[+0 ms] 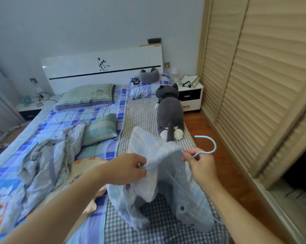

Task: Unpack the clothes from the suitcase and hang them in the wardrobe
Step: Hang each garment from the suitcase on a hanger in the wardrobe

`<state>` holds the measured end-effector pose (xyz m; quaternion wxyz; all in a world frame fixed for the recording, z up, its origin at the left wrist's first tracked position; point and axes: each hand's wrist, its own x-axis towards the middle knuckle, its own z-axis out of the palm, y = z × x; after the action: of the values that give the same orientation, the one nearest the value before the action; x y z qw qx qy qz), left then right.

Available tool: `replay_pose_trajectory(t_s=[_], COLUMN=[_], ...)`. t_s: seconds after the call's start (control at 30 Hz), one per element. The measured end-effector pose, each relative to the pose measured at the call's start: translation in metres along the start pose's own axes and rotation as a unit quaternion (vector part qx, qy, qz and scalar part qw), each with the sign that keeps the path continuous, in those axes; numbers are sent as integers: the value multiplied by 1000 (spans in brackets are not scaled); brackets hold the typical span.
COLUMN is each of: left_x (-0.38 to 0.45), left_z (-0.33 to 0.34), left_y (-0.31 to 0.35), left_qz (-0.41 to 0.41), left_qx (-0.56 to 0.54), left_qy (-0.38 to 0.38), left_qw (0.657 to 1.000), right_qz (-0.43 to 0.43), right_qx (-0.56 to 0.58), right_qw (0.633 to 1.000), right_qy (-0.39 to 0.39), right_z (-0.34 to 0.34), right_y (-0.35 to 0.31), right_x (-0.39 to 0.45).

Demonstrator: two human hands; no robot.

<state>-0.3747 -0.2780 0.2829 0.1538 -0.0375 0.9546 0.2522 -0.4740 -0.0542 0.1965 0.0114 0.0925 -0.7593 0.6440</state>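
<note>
A pale blue knitted cardigan (154,152) with dark buttons hangs above the bed, draped over a light blue hanger (212,144). My right hand (200,163) pinches the hanger just below its hook, which curves up to the right. My left hand (129,169) grips the cardigan's left shoulder, fingers curled into the knit. The hanger's arms are hidden inside the garment. The wardrobe (257,80), with beige louvred sliding doors, stands along the right; a dark opening (301,175) shows at its near end. No suitcase is in view.
A crumpled grey-blue garment (48,161) lies on the bed (148,224) to the left. A grey plush cat (169,113) sits by the bed's right edge. Pillows, white headboard and a bedside table (191,97) are beyond. A strip of wooden floor (217,155) runs between bed and wardrobe.
</note>
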Motion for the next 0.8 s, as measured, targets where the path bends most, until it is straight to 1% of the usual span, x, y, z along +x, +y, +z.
replay_pose_trajectory(t_s=[0.03,0.07,0.1,0.13,0.17,0.2,0.23,0.27,0.3,0.33,0.37,0.4,0.43,0.47,0.5,0.53,0.57,0.6,0.67,0.7,0.73,0.8], left_x=[-1,-2,1,5,11,19,28,35,40,44,50,57,62,66,70,72,71,70,62,56,48,36], left_z=[-3,-5,-8,-13,-18,-24,-28,-29,-29,-28,-30,-34,-40,-49,-60,-72,-83,-93,-112,-121,-130,-147], left_y=[2,5,9,14,20,27,34,42,50,57,62,68,73,78,82,86,91,97,116,127,137,151], left_qz=[-28,-41,-17,25,87,141,189,215,225,227,233,238,239,237,232,233,234,243,281,301,320,356], left_qx=[82,140,145,124,118,172,238,279,297,309,312,314,308,285,253,215,184,164,133,129,132,154], left_qy=[-31,-19,58,181,291,331,307,254,207,187,193,203,216,232,246,266,288,310,344,358,368,388], left_qw=[996,989,988,975,945,917,902,901,905,905,901,896,895,899,906,910,910,905,886,875,863,836], right_qz=[-13,-24,-36,-48,-64,-83,-103,-117,-124,-123,-119,-132,-160,-188,-204,-201,-191,-171,-67,-14,20,32], right_qx=[-3,-5,-7,-7,-6,-7,-10,-14,-20,-21,-26,-60,-123,-176,-195,-194,-197,-208,-239,-242,-223,-157], right_qw=[1000,999,999,998,997,995,993,992,991,990,991,989,978,955,933,925,925,934,960,967,973,986], right_qy=[-13,-25,-38,-45,-49,-49,-48,-50,-56,-58,-50,-13,60,148,223,258,263,236,125,80,58,52], right_z=[-2,-4,-7,-9,-12,-15,-18,-22,-28,-33,-39,-45,-51,-58,-65,-68,-69,-66,-54,-49,-45,-41], right_y=[-7,-15,-21,-30,-40,-50,-58,-64,-71,-77,-80,-82,-84,-82,-79,-73,-61,-45,-13,-4,-2,-12], right_x=[0,0,1,2,2,2,2,3,7,12,18,23,26,25,18,7,-4,-13,-17,-14,-6,14])
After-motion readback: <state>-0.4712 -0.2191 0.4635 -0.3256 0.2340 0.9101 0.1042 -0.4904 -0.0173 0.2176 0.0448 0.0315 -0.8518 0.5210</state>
